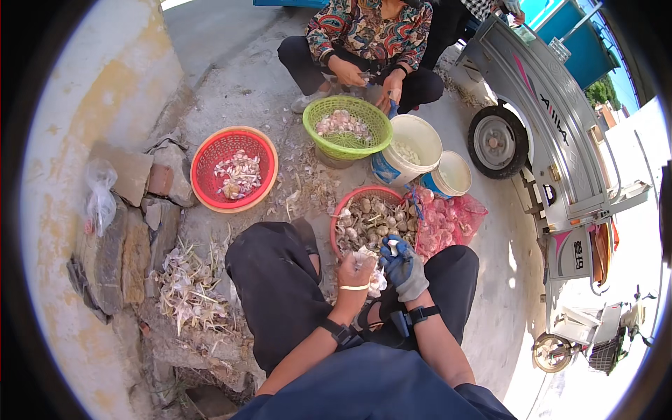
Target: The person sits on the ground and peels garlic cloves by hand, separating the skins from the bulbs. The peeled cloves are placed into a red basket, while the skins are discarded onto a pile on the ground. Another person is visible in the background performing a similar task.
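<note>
My left hand (354, 278), bare with a pale band at the wrist, is closed around whitish garlic skins or part of a bulb between my knees. Beside it on the right, my right hand (405, 266), in a blue and grey work glove, pinches a white garlic clove (393, 247) at the fingertips. Papery garlic skins (378, 282) show between the hands. Just beyond them stands a red basket (342, 203) of whole garlic bulbs (375, 216). A red mesh bag (457, 219) of garlic leans against its right side.
A red basket in an orange-rimmed basin (197, 193) holds cloves at left. A green basket (315, 137) and two white buckets (420, 119) (455, 173) stand ahead, near a crouching person (367, 37). Stones and a garlic-husk pile (189, 294) lie left; a cargo tricycle (556, 121) stands right.
</note>
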Tool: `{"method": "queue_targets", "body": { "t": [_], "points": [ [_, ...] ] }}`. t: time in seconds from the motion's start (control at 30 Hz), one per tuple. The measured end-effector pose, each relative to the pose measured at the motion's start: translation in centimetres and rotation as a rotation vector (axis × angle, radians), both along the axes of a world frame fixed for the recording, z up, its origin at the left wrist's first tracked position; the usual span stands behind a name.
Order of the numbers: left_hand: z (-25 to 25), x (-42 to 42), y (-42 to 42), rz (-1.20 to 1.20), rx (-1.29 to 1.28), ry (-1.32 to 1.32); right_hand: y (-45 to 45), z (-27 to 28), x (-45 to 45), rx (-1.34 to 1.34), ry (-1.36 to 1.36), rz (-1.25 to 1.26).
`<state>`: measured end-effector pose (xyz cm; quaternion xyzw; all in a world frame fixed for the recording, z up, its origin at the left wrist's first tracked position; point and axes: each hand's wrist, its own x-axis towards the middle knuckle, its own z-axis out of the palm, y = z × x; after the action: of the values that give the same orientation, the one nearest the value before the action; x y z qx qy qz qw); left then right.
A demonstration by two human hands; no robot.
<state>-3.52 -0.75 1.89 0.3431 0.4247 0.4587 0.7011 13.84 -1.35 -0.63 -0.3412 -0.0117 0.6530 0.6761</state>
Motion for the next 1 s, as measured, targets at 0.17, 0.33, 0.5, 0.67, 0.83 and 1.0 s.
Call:
{"method": "queue_targets", "body": {
  "t": [0.17,0.33,0.5,0.67,0.83,1.0],
  "points": [
    [-0.7,0.8,-0.3,0.009,0.014,0.03,5.1,0.3,1.2,-0.047,-0.116,0.0],
    [0.7,0.5,-0.1,-0.03,-0.024,0.055,13.8,1.5,3.4,0.125,-0.131,0.076],
    [-1.1,0.8,-0.2,-0.007,0.054,0.175,24.2,4.9,3.5,0.156,-0.234,0.141],
    [-0.9,1.2,0.7,0.006,-0.02,0.228,28.9,8.1,3.3,0.006,-0.401,0.129],
    [-1.2,0.4,1.3,0.109,-0.121,0.061,21.7,7.1,2.3,0.051,-0.506,0.161],
    [-2.1,0.0,0.7,0.009,-0.203,-0.167,6.2,9.9,0.7,-0.06,-0.725,0.288]
  ]
}}
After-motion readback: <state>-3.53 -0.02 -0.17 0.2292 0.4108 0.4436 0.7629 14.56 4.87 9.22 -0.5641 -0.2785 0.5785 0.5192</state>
